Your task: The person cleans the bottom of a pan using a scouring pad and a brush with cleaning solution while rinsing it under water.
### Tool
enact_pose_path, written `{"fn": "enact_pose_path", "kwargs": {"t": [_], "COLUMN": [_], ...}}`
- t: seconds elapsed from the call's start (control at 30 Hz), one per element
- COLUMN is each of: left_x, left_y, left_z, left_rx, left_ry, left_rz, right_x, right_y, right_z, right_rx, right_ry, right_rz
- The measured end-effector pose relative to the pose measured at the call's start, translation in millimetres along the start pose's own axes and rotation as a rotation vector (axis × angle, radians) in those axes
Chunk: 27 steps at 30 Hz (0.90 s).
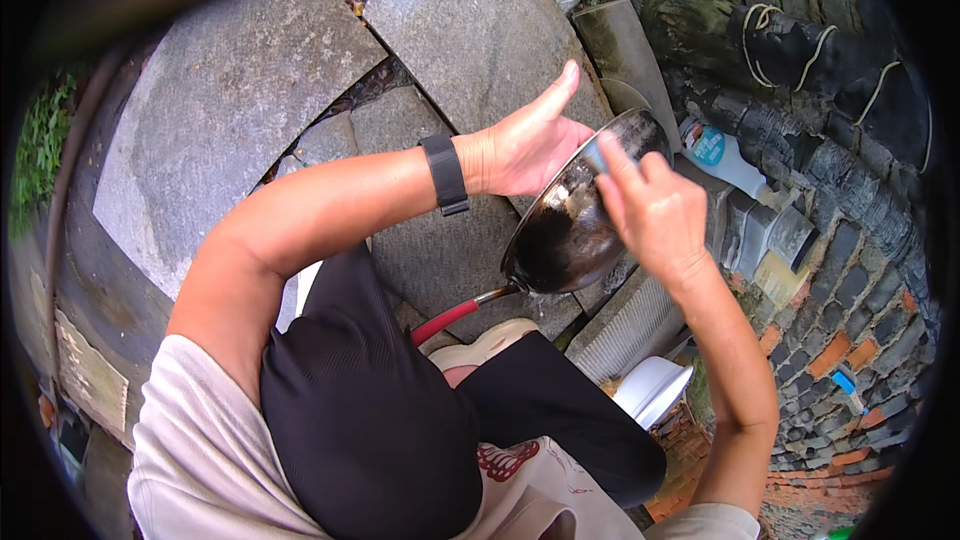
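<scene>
A scorched metal pan (564,229) is tilted on its side before me, with its red handle (445,321) pointing toward my knees. My left hand (536,142) is at the rim, thumb raised away from it and fingers partly hidden behind the pan, supporting it. Against the blackened surface my right hand (652,206) presses a small pale blue scrubbing piece (592,157), mostly covered by the fingers. Those fingers are blurred by motion. Patches of bare, shiny metal show among the soot.
Large stone slabs (457,30) with gaps pave the ground. A white bottle (724,156) lies at right near plastic containers (780,277). Closer to my knee are a ribbed slab (626,334) and a white basin (654,388). A blue-handled brush (846,384) rests by the brick wall (832,352).
</scene>
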<state>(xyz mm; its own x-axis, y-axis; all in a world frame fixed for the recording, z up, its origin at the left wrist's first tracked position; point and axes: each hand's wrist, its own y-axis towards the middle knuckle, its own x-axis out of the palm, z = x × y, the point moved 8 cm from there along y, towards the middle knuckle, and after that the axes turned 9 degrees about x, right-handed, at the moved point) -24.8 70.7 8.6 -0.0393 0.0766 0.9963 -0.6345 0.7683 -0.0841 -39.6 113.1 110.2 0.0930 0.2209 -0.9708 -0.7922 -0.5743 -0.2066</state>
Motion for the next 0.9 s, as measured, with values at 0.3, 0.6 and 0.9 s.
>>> {"fn": "enact_pose_path", "kwargs": {"t": [0.3,0.6,0.9], "left_x": [9,9,-8], "left_y": [-1,5,6], "left_z": [7,8,14], "left_rx": [0.046,0.079,0.088], "left_ry": [0.038,-0.009,0.041], "left_rz": [-0.030,0.001,0.071], "right_x": [-11,-6,9], "right_y": [-7,-23,-29], "right_z": [-21,-42,-63], "right_rx": [-0.147,-0.155,-0.225], "right_ry": [0.041,0.051,0.048], "right_rz": [-0.089,-0.047,-0.029]}}
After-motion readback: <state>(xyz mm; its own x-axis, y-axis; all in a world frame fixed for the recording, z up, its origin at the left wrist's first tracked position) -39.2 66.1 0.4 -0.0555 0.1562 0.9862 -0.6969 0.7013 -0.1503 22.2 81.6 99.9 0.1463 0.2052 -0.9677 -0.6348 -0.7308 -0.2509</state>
